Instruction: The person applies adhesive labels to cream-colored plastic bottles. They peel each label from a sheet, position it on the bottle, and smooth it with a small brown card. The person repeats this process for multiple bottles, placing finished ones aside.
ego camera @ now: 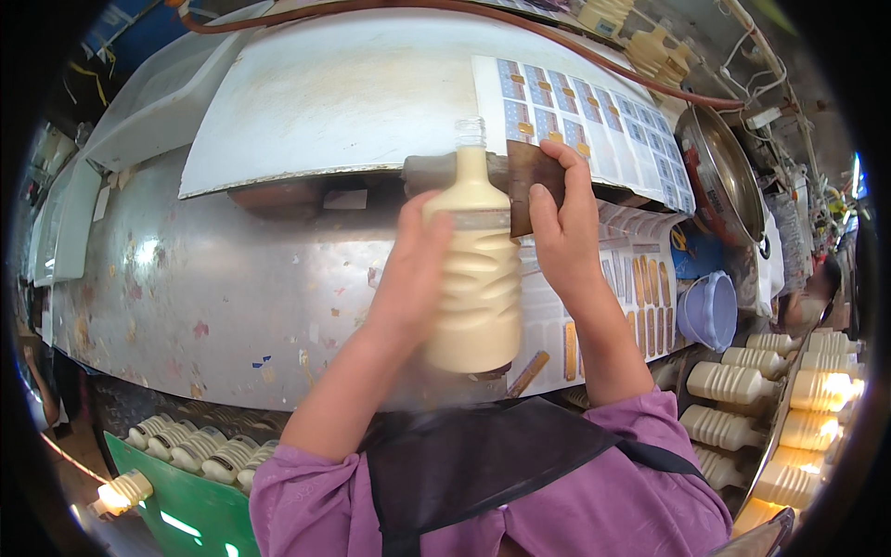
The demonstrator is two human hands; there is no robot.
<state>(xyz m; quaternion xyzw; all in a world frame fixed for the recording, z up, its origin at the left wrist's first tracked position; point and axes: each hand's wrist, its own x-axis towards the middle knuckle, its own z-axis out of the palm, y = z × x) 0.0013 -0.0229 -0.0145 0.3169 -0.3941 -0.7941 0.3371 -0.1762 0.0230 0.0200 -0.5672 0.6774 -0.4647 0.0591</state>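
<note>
A cream-coloured bottle [480,299] with a clear threaded neck and wavy ribs lies before me, its mouth pointing away. My left hand [418,271], blurred, grips its left side. A greyish band [480,219] runs across the bottle below the shoulder. My right hand [567,216] pinches a flat brown piece [532,177], its material unclear, between thumb and fingers. That piece's left edge is beside the bottle's shoulder; whether they touch is hard to tell. Behind the bottle's neck is a dark rolled pad [431,174].
A metal worktable [230,299] carries paper scraps. Sheets of blue-and-gold labels [550,90] lie on a raised white board [348,83]. More label strips [651,278] lie right. A lilac bucket [706,313], metal pan [724,167] and several racked bottles [731,383] stand further right. A hose [418,5] crosses behind.
</note>
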